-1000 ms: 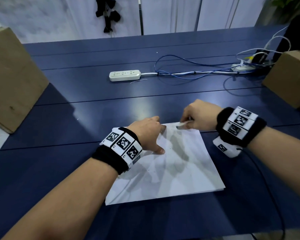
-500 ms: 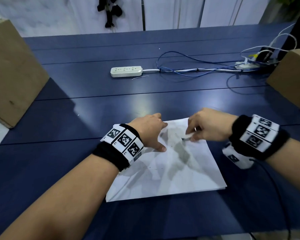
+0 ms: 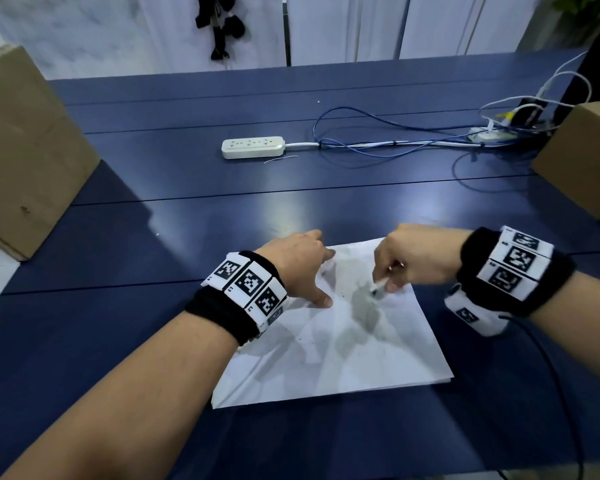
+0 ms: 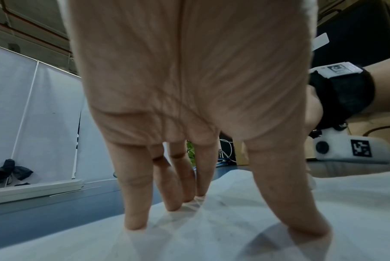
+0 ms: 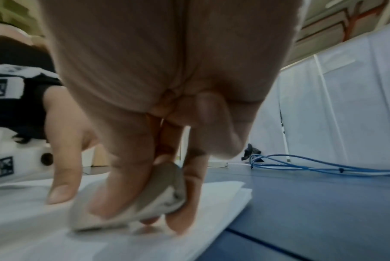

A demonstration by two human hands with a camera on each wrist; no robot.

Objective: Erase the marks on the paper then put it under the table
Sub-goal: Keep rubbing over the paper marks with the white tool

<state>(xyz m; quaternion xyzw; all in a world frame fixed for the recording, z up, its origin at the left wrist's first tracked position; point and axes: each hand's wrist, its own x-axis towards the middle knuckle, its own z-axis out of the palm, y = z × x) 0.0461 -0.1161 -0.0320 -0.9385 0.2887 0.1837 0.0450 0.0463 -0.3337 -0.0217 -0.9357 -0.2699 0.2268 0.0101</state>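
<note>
The paper [image 3: 329,327] lies on the worktop [image 3: 187,209] before you in the head view; your right hand [image 3: 416,258] has pulled the eraser [image 3: 380,285] from its 12 o'clock edge toward the middle, so erasing continues. Your left wrist view shows your left hand [image 4: 189,88], fingers [image 4: 136,208] straight, pinning the sheet. Your right wrist view shows the grip pinched round the eraser [image 5: 131,199], rubbing the paper.

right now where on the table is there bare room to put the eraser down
Bare blue table lies between the paper and the power strip, and left toward the cardboard box. The far right is crowded with cables. The left hand presses the paper; the right hand holds the eraser.
</note>
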